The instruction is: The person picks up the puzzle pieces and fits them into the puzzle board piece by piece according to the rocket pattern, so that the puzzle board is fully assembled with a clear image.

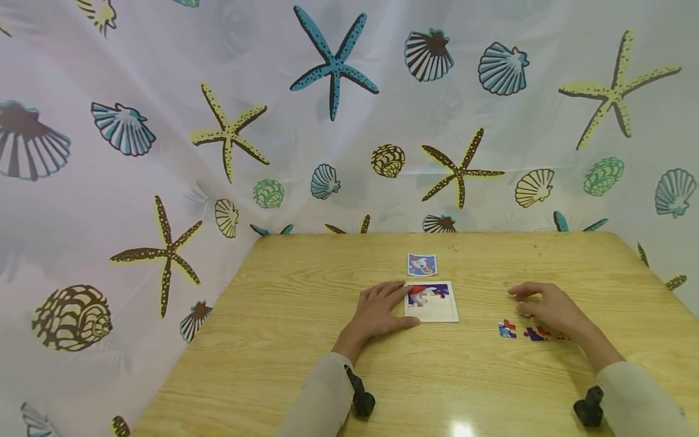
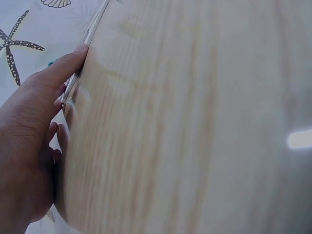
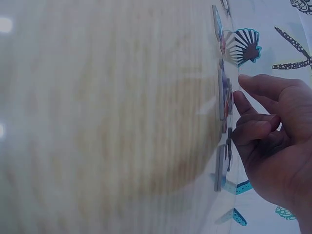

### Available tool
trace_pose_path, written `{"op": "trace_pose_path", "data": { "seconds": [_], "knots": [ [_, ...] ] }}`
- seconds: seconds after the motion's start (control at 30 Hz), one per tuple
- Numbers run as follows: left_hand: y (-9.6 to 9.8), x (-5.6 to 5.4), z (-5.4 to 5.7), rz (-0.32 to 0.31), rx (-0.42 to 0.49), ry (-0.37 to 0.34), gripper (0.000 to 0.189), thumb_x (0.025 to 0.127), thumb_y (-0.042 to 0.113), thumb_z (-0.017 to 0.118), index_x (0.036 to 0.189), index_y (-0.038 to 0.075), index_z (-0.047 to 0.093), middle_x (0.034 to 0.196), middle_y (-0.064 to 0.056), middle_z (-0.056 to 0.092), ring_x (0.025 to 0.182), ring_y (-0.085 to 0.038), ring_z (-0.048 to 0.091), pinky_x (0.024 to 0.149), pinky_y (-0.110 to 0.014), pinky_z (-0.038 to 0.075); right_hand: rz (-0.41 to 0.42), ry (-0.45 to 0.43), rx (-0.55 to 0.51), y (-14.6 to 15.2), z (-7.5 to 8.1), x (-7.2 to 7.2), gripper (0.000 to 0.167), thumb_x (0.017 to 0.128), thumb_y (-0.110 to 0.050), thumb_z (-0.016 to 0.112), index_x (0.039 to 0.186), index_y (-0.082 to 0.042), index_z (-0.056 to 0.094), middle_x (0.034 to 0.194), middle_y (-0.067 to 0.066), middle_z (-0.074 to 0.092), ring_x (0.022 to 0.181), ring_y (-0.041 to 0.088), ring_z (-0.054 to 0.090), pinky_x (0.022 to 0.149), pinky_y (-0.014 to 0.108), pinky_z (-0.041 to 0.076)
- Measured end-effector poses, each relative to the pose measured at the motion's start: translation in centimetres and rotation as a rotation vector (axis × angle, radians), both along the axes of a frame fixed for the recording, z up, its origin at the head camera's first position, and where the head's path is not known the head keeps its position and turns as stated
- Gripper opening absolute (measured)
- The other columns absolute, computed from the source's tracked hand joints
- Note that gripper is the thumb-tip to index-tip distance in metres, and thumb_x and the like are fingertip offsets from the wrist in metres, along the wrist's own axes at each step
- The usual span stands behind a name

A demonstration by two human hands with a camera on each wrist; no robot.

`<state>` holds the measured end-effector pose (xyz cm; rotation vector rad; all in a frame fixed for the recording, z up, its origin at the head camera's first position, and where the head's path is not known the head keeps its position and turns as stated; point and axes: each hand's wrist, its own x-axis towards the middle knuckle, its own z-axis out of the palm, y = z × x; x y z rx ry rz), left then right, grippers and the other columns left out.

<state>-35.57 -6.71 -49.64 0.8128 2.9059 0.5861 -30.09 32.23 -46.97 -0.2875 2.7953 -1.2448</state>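
Head view: shell-and-starfish cloth [image 1: 136, 200] behind wooden surface [image 1: 306, 291]. Hands: left hand [image 1: 378, 309] spread, thumb and fingers touching left side of puzzle board [image 1: 437, 312]; right hand [image 1: 554, 309] bent over loose pieces [image 1: 506, 329], cannot tell if gripping any. Board partly filled, flat on surface. Picture card [image 1: 422, 264] just beyond. Loose pieces right of board.
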Motion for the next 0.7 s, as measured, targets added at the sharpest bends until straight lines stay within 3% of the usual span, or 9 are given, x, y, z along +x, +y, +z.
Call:
{"op": "trace_pose_path", "data": {
  "seconds": [0.2,0.43,0.5,0.57,0.7],
  "knots": [
    [0.0,0.1,0.0,0.000,0.007,-0.003,0.084,0.093,0.067,0.063,0.163,0.030,0.037,0.169,0.004,0.032,0.156,-0.028,0.023,0.119,-0.056,0.019,0.005,-0.066,-0.070,0.8,0.3,0.4,0.042,0.101,-0.009,0.065,0.140,0.005,0.059,0.137,0.033,0.056,0.049,0.011,0.038,0.049,0.029,0.041],
    [0.1,0.0,0.0,0.002,0.009,-0.001,0.084,0.093,0.067,0.063,0.163,0.030,0.037,0.169,0.004,0.031,0.155,-0.028,0.023,0.119,-0.056,0.019,0.037,-0.077,-0.045,1.4,0.4,0.4,0.041,0.094,0.004,0.056,0.134,0.007,0.063,0.138,0.036,0.053,0.046,0.010,0.033,0.045,0.028,0.037],
    [0.1,0.0,-0.1,0.003,0.008,0.000,0.084,0.093,0.068,0.063,0.163,0.030,0.037,0.169,0.005,0.031,0.155,-0.027,0.023,0.119,-0.056,0.019,0.038,-0.075,-0.025,1.4,0.5,0.3,0.040,0.093,0.005,0.058,0.131,0.006,0.066,0.138,0.035,0.055,0.046,0.012,0.034,0.045,0.029,0.038],
    [0.0,-0.1,-0.1,0.002,0.009,-0.004,0.084,0.093,0.068,0.063,0.163,0.031,0.037,0.169,0.005,0.031,0.156,-0.027,0.022,0.119,-0.056,0.019,0.050,-0.048,0.017,1.5,0.5,0.3,0.037,0.093,0.003,0.062,0.129,0.006,0.068,0.136,0.036,0.057,0.056,0.014,0.044,0.052,0.032,0.042],
    [0.1,-0.1,-0.2,0.005,0.006,-0.006,0.084,0.092,0.070,0.062,0.164,0.033,0.036,0.169,0.006,0.030,0.156,-0.026,0.021,0.119,-0.056,0.019,0.044,-0.041,0.032,1.5,0.5,0.3,0.034,0.093,0.002,0.066,0.127,0.005,0.070,0.132,0.034,0.060,0.055,0.015,0.046,0.051,0.032,0.043]
  ]
}}
